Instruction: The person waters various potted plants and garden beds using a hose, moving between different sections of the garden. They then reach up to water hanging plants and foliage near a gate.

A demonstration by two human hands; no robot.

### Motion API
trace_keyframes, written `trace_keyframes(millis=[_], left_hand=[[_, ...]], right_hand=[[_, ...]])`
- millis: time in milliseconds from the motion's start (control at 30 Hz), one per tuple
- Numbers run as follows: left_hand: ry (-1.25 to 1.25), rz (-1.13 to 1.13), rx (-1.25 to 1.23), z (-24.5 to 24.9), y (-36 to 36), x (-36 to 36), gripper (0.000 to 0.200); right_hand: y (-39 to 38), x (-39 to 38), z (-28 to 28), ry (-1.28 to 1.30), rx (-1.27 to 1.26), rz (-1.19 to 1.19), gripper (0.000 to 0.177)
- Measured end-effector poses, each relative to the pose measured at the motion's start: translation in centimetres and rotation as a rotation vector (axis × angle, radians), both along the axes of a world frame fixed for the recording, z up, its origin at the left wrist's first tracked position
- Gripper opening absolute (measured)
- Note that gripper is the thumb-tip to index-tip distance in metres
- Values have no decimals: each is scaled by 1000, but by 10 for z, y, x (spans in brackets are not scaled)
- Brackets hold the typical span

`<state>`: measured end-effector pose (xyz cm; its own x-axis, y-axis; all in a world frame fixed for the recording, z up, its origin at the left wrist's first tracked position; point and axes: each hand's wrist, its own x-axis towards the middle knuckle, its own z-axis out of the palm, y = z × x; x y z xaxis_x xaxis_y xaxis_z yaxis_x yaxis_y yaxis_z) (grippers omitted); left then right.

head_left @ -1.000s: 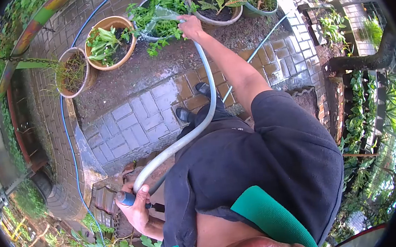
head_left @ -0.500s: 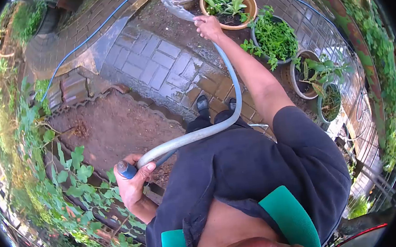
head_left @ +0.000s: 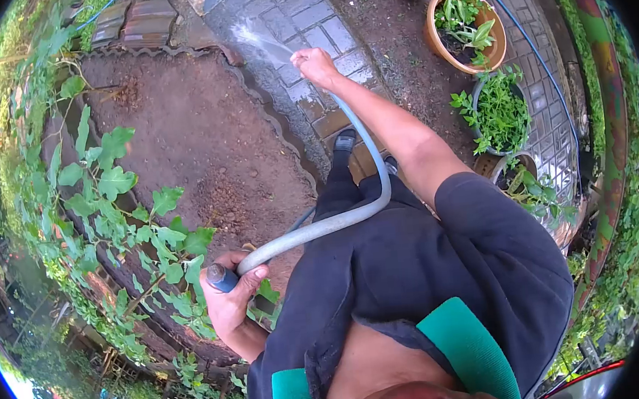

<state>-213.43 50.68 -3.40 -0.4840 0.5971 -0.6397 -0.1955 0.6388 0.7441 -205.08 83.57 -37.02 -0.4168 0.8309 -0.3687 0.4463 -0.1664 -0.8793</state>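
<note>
1. The right hand (head_left: 315, 64) reaches out ahead, closed around the outlet end of the grey hose (head_left: 368, 195). A water spray (head_left: 256, 38) fans from it over the brick paving (head_left: 318, 13), just beside the edge of the soil bed (head_left: 192, 134).
2. The left hand (head_left: 231, 302) is closed around the same hose low beside the body, next to a blue end piece (head_left: 220, 278). The hose curves between the two hands across the person's front.
3. The paving near the shoe (head_left: 343, 140) looks dark and wet. Most of the soil bed looks dry, so the wetting seems only partly done there.
4. A terracotta pot (head_left: 504, 39) and a leafy green plant (head_left: 498, 112) stand well off to the right. Whether their soil is wet cannot be told.
5. Vine leaves (head_left: 117, 183) border the bed on the left.
</note>
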Motion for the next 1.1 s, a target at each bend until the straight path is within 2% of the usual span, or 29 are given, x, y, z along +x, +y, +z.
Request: trace_keyframes(millis=[100,200,333,433,467,567,700,767,833,933,1033,1100], left_hand=[[-4,11,38,0,-8,0,27],[14,-11,68,0,-3,1,26],[18,-52,43,2,8,6,25],[3,-116,29,1,15,7,24],[9,-147,30,-1,15,7,24],[32,-221,14,7,20,9,23],[37,-223,4,12,20,13,26],[19,-226,33,8,15,13,26],[39,-233,48,9,17,14,25],[-5,-179,86,14,18,15,25],[-7,-146,144,12,16,14,26],[-27,-148,155,8,17,11,31]], right_hand=[[1,-33,54,192,-23,15,18],[9,-46,81,321,13,33,16],[22,-31,72,203,18,-168,16],[1,-45,91,245,134,31,18],[-5,-46,108,180,78,102,18],[-5,-69,105,239,55,112,19],[-9,-86,141,357,130,202,18],[-12,-89,170,410,60,198,18],[-2,-88,176,442,101,147,18],[47,-80,137,304,110,-122,18],[99,-54,120,207,331,-304,16],[115,-29,129,194,530,-459,16]])
